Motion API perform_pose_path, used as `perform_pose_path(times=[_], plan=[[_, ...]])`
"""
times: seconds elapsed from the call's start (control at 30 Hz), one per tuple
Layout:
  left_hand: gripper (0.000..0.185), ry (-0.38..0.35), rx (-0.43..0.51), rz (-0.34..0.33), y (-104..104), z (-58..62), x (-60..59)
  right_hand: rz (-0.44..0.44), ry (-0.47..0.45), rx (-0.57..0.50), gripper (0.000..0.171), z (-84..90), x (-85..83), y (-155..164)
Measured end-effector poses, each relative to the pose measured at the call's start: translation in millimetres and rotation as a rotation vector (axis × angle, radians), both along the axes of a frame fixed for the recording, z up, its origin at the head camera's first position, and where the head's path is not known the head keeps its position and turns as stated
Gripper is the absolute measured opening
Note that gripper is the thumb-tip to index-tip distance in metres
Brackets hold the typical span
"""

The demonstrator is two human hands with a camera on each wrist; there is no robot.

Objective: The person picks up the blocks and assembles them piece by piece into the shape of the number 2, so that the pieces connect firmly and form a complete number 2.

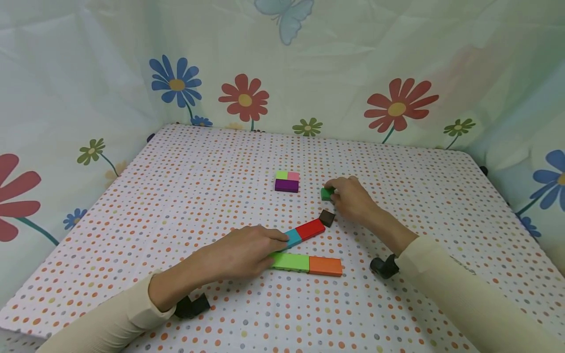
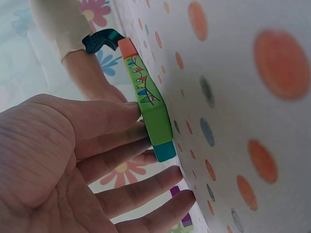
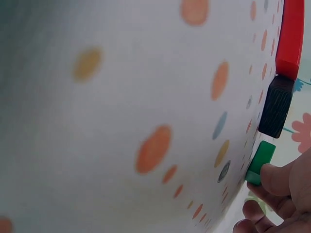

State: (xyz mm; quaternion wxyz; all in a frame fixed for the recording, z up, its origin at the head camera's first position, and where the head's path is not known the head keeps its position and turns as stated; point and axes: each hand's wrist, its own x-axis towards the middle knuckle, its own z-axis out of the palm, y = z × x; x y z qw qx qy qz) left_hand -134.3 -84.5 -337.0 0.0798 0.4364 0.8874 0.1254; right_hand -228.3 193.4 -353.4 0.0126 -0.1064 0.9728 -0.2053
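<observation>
In the head view my right hand (image 1: pixel 353 200) pinches a small dark green block (image 1: pixel 326 194). The right wrist view shows my thumb against that green block (image 3: pixel 262 158), low over the cloth. Just nearer lies a dark brown block (image 1: pixel 327 218), touching the end of a red block (image 1: pixel 311 229). A light blue block (image 1: pixel 293 238) adjoins the red one, and fingers of my left hand (image 1: pixel 247 251) rest on it. My left thumb touches a lime green block (image 2: pixel 146 97) printed with bunting; the other left fingers are extended. An orange block (image 1: pixel 325 266) continues the lime one.
Farther back, a purple block (image 1: pixel 286 186) stands against a small lime block (image 1: pixel 281 174) and a pink block (image 1: pixel 293 175). A dotted cloth (image 1: pixel 198 196) covers the table. A flowered curtain (image 1: pixel 335 63) hangs behind and at both sides.
</observation>
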Motion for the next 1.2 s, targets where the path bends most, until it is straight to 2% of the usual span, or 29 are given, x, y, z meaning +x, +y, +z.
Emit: perform_pose_path(times=[0.57,1.2], plan=[[0.037,-0.003,0.001,0.009,-0.2,0.7,0.6,0.028,-0.012,0.000,0.033,-0.6,2.5,0.2],[0.036,-0.004,0.006,0.002,-0.4,0.1,-0.5,0.005,-0.052,0.001,0.033,3.0,2.0,-1.6]])
